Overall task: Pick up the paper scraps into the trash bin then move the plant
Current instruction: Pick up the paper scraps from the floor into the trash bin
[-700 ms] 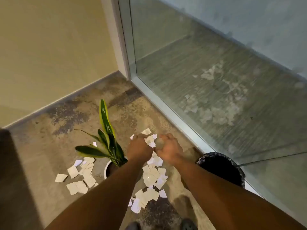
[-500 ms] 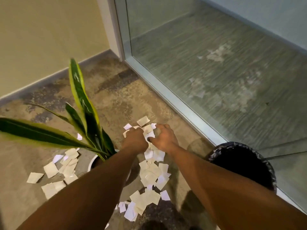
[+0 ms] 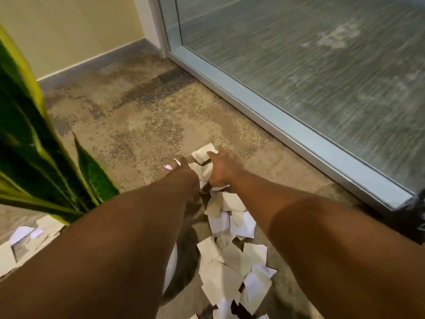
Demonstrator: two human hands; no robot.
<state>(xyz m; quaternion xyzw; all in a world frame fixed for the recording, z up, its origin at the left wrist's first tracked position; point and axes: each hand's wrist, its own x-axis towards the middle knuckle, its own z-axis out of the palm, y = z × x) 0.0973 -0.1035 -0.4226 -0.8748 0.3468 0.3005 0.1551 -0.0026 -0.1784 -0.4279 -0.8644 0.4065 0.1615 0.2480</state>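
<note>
White paper scraps (image 3: 230, 256) lie in a trail on the carpet from the bottom of the view up to my hands. My left hand (image 3: 179, 168) is largely hidden behind its own forearm; its curled fingers hold a small white scrap (image 3: 169, 166). My right hand (image 3: 222, 170) lies spread over the far end of the trail, fingertips touching the farthest scrap (image 3: 203, 153). The plant's (image 3: 34, 157) long green-and-yellow leaves fill the left side, and its white pot (image 3: 170, 268) shows under my left arm. A dark sliver of the trash bin (image 3: 419, 217) sits at the right edge.
A glass wall with a metal bottom frame (image 3: 276, 116) runs diagonally along the right. A beige wall with a grey baseboard (image 3: 92, 63) closes the back left corner. More scraps (image 3: 23, 236) lie left of the pot.
The view has dropped closer to the floor and shifted left, so the bin is almost out of view. My right hand has spread and reached forward to the farthest scrap.
</note>
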